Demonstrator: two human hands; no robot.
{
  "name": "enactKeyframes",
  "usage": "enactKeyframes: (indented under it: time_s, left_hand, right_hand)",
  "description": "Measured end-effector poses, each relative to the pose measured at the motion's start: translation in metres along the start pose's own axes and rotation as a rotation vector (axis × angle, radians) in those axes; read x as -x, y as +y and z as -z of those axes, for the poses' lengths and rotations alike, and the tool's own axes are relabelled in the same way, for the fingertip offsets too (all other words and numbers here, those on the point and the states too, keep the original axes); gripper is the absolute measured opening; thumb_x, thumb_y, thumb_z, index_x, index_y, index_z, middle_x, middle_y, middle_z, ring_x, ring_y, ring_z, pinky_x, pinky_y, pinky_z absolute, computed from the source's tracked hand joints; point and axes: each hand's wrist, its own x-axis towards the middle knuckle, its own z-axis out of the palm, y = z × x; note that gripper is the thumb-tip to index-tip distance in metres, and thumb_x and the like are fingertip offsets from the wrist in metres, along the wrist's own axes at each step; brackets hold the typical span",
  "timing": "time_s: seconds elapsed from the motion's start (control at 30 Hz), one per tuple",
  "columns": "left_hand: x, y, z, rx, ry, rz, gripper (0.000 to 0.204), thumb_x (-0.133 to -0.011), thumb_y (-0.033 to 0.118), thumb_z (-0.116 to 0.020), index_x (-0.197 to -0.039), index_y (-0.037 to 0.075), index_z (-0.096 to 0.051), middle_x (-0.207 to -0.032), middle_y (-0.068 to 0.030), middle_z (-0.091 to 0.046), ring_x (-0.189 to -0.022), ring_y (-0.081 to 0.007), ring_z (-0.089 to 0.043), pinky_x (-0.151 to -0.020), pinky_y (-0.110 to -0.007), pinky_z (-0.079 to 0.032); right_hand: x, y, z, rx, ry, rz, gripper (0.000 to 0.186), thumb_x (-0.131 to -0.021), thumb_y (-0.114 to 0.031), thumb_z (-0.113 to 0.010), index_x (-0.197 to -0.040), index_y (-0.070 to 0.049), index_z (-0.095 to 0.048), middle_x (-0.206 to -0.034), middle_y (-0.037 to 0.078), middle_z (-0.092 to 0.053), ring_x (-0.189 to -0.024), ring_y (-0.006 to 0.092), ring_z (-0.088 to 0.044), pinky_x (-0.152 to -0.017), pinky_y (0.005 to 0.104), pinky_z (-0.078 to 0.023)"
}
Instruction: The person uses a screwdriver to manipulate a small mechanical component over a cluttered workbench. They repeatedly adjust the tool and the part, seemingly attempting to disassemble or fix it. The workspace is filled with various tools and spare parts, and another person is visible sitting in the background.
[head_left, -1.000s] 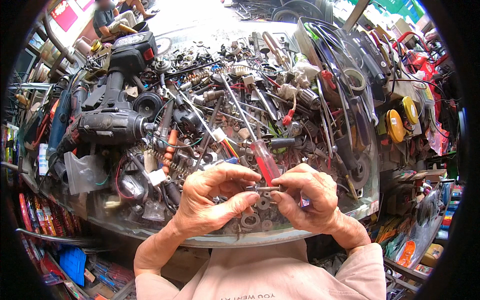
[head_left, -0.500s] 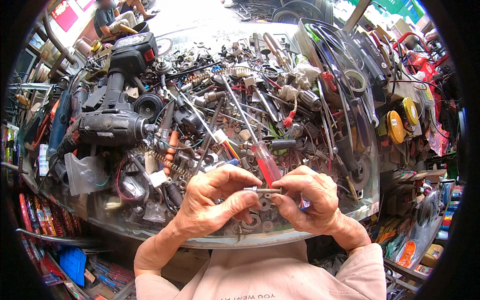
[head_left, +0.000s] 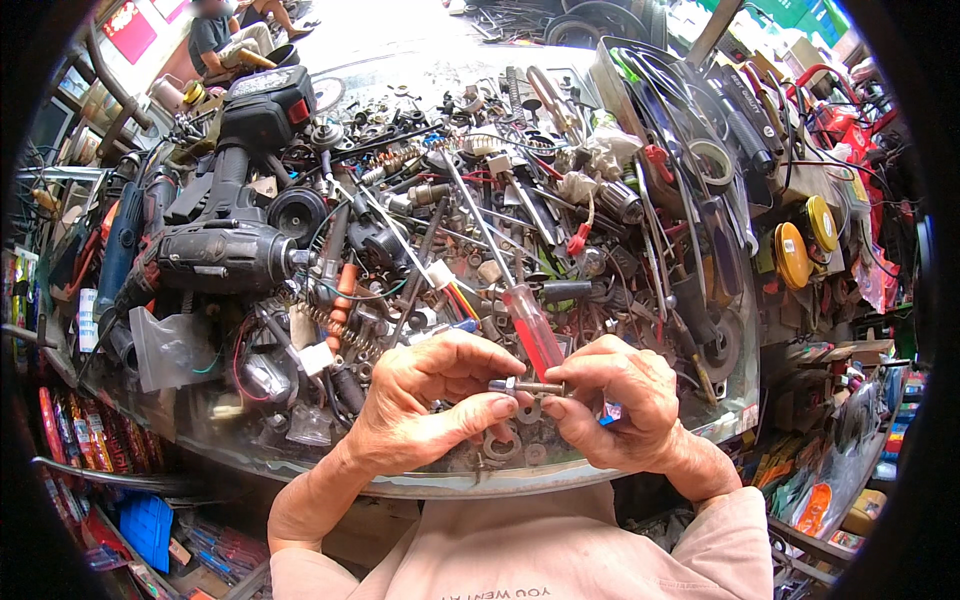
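Observation:
A small metal bolt (head_left: 537,387) lies sideways between my two hands, above the front edge of the bench. My left hand (head_left: 425,402) pinches its left end between thumb and fingers, where a nut-like collar (head_left: 510,384) shows. At its right end, my right hand (head_left: 625,398) grips with thumb and forefinger. Fingertips hide part of both ends. Just beyond the bolt rests a screwdriver with a clear red handle (head_left: 535,335), its shaft pointing away from me. Loose washers (head_left: 500,443) lie on the glass below my hands.
A black cordless impact wrench (head_left: 225,255) lies at left on the cluttered glass-topped bench (head_left: 480,487). Springs, wires and metal parts crowd the middle. A metal tray (head_left: 620,75) of tools and a tape roll (head_left: 709,162) stand at right. A person (head_left: 225,45) sits far left.
The bolt has tilted slightly and its collar shows more clearly. My fingertips have shifted a little around it; both hands stay in nearly the same place.

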Motion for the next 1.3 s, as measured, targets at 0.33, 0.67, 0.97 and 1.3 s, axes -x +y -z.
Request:
enactKeyframes:
  time_s: [0.33, 0.67, 0.97, 1.3]
  left_hand:
    - [0.0, -0.001, 0.002, -0.022, -0.003, 0.015, 0.021, -0.086, 0.003, -0.063, -0.104, -0.005, -0.057, -0.088, -0.0131, -0.068, -0.073, -0.0144, -0.066, -0.062, -0.023, -0.053]
    - [0.0, -0.003, 0.001, 0.037, 0.061, 0.016, 0.021, -0.085, 0.006, -0.064, -0.103, -0.003, -0.058, -0.087, -0.0136, -0.069, -0.069, -0.0146, -0.067, -0.054, -0.02, -0.05]
    - [-0.004, -0.008, 0.0, -0.017, 0.099, -0.045, 0.023, -0.085, 0.008, -0.065, -0.102, -0.005, -0.055, -0.084, -0.0197, -0.067, -0.065, -0.0206, -0.068, -0.051, -0.023, -0.053]
    - [-0.003, -0.008, 0.0, 0.005, 0.085, -0.019, 0.024, -0.085, 0.003, -0.064, -0.106, -0.003, -0.058, -0.09, -0.0115, -0.068, -0.071, -0.0143, -0.067, -0.054, -0.019, -0.049]
  right_hand:
    - [0.002, 0.004, 0.0, 0.003, -0.033, 0.056, 0.026, -0.074, -0.01, -0.075, -0.093, -0.001, -0.06, -0.073, 0.007, -0.059, -0.048, 0.0137, -0.051, -0.04, 0.0244, -0.04]
    - [0.001, 0.012, 0.005, 0.027, -0.108, 0.116, 0.027, -0.073, -0.008, -0.075, -0.094, -0.001, -0.059, -0.073, 0.007, -0.057, -0.049, 0.0137, -0.052, -0.04, 0.0259, -0.04]
    - [0.001, 0.0, 0.005, -0.044, -0.054, -0.07, 0.038, -0.071, -0.012, -0.077, -0.102, 0.001, -0.058, -0.074, 0.007, -0.059, -0.047, 0.0123, -0.05, -0.04, 0.0244, -0.04]
    - [-0.001, -0.004, 0.008, -0.002, -0.071, -0.132, 0.03, -0.074, -0.006, -0.072, -0.1, 0.002, -0.059, -0.073, 0.008, -0.062, -0.053, 0.0127, -0.057, -0.045, 0.0242, -0.043]
